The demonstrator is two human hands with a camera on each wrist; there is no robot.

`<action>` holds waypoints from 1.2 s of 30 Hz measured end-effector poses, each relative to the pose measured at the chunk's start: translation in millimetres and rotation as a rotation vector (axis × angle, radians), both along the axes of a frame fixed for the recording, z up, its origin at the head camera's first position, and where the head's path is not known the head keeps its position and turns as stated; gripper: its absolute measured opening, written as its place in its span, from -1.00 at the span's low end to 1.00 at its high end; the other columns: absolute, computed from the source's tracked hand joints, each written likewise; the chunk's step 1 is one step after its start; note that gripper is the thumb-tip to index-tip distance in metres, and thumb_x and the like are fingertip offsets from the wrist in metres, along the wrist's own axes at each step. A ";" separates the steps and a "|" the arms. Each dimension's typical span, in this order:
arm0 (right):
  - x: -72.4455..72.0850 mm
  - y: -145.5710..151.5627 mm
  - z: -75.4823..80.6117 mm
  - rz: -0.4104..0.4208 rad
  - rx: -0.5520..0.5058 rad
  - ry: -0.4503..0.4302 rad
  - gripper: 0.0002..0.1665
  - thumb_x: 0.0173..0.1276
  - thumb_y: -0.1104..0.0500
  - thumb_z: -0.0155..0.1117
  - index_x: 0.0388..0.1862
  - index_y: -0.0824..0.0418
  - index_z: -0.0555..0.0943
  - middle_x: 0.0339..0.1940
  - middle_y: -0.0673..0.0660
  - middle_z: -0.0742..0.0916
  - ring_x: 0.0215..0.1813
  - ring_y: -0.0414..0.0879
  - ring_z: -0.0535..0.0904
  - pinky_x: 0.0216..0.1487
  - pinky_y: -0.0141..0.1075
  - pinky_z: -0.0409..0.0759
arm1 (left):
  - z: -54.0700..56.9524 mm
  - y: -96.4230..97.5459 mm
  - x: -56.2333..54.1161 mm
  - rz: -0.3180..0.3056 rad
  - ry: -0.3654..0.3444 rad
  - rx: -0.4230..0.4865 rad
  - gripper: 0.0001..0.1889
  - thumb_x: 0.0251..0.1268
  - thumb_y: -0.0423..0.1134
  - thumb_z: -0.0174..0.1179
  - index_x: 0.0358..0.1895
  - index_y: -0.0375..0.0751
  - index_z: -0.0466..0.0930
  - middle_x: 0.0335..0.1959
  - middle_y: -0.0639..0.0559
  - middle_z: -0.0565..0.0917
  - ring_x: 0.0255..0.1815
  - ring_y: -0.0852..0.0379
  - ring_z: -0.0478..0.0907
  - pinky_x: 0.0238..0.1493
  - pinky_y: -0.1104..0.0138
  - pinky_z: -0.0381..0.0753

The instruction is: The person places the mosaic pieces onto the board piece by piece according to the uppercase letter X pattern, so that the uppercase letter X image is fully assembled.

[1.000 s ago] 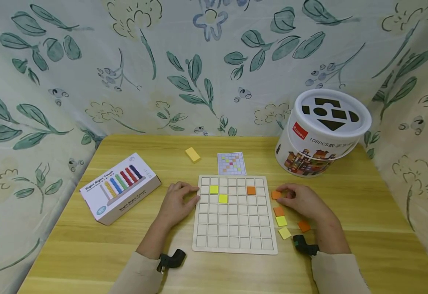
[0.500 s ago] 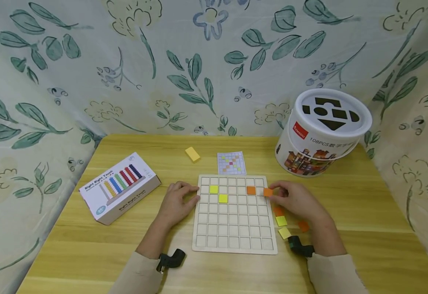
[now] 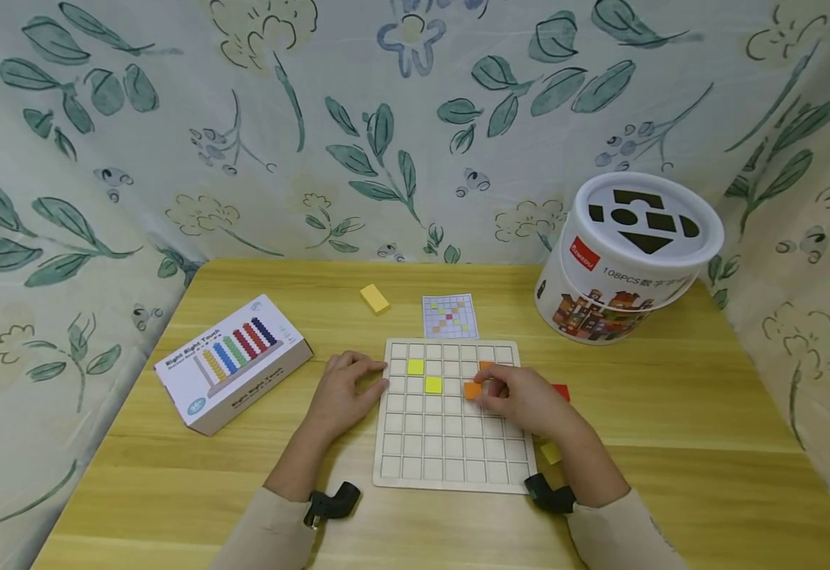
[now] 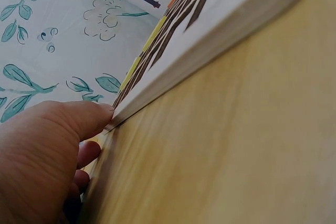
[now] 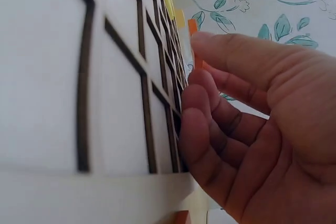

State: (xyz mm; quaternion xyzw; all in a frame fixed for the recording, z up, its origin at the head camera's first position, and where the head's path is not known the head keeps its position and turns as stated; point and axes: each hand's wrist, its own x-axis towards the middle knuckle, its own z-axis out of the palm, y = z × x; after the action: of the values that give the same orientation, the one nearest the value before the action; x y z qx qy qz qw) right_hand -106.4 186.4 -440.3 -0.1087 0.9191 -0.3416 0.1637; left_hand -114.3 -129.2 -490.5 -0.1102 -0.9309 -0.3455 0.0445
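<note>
A pale wooden grid board lies on the table. My left hand rests beside it, thumb and index finger touching its left edge; the thumb shows at that edge in the left wrist view. Over the second row, right of the middle, my right hand pinches an orange square tile between thumb and fingers. In the right wrist view the held tile stands tilted against the board. Two yellow tiles sit in cells on the left. Another orange tile in the top row is partly covered by my fingers.
A small printed grid card lies behind the board, near a yellow block. The toy box is left, the white bucket back right. Right of the board, a red tile and a yellow tile show past my arm.
My right hand has carried the orange tile from the table at the right, across the board's edge, to the second row. The left hand has stayed at the left edge.
</note>
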 end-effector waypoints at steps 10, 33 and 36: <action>-1.9 -5.7 -9.5 -0.025 0.040 0.048 -0.74 0.37 0.08 0.43 0.02 -0.01 0.69 -0.45 -0.05 0.60 -0.42 -0.14 0.46 -0.43 -0.36 0.38 | 0.1 0.5 -0.1 0.000 0.007 -0.006 -0.69 0.28 -0.07 0.41 0.07 0.02 0.77 0.01 -0.01 0.67 0.07 -0.01 0.48 0.13 0.10 0.50; -5.1 3.9 -6.1 -0.119 -0.022 -0.003 -0.64 0.38 0.00 0.43 0.12 -0.01 0.68 -0.34 0.04 0.63 -0.29 -0.08 0.49 -0.31 -0.29 0.45 | -2.3 -0.3 -0.7 -0.004 0.027 -0.008 -0.69 0.28 -0.08 0.41 0.07 0.04 0.77 -0.01 -0.01 0.67 0.04 0.00 0.48 0.10 0.10 0.50; -5.1 13.6 -1.6 -0.164 -0.047 -0.034 -0.65 0.41 -0.02 0.39 0.13 -0.01 0.67 -0.30 0.07 0.62 -0.24 -0.05 0.49 -0.28 -0.26 0.45 | -2.2 0.5 -0.5 -0.004 0.020 -0.003 -0.69 0.28 -0.08 0.41 0.07 0.04 0.77 0.00 -0.01 0.67 0.05 0.00 0.48 0.11 0.10 0.50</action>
State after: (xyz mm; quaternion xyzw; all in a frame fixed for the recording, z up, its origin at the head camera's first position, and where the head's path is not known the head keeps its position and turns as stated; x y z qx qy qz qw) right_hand -111.5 200.0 -441.9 -0.0308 0.9137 -0.3771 0.1482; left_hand -114.8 -128.7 -492.7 -0.1157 -0.9306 -0.3432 0.0527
